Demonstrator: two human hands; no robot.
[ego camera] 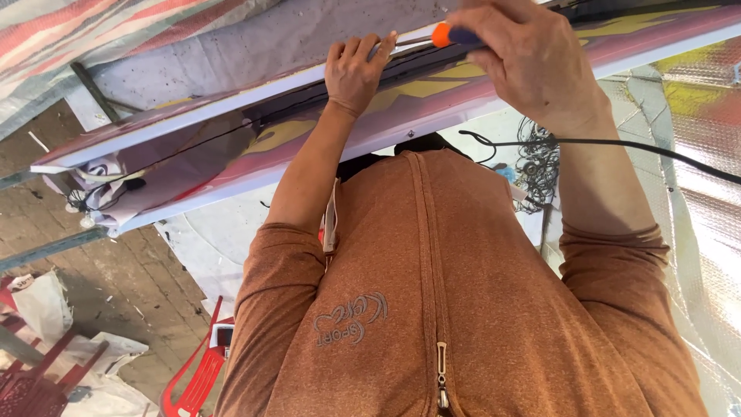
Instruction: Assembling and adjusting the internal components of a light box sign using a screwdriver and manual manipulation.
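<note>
Head view: my right hand point(532, 62) fingers clamp the screwdriver point(444, 35); left hand point(356, 71) fingers press the panel point(231, 139) edge. I judge the tip may slip and jab them.

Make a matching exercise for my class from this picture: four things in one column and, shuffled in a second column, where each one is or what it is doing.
Column one:
1. left hand
2. right hand
3. black cable
4. red chair

Column two:
A. low on the left, on the floor
B. closed round the screwdriver with the orange and blue handle
C. runs past the right forearm to the right edge
D. fingers rest on the edge of the white-edged panel

Pairs: 1-D, 2-B, 3-C, 4-A.
</note>
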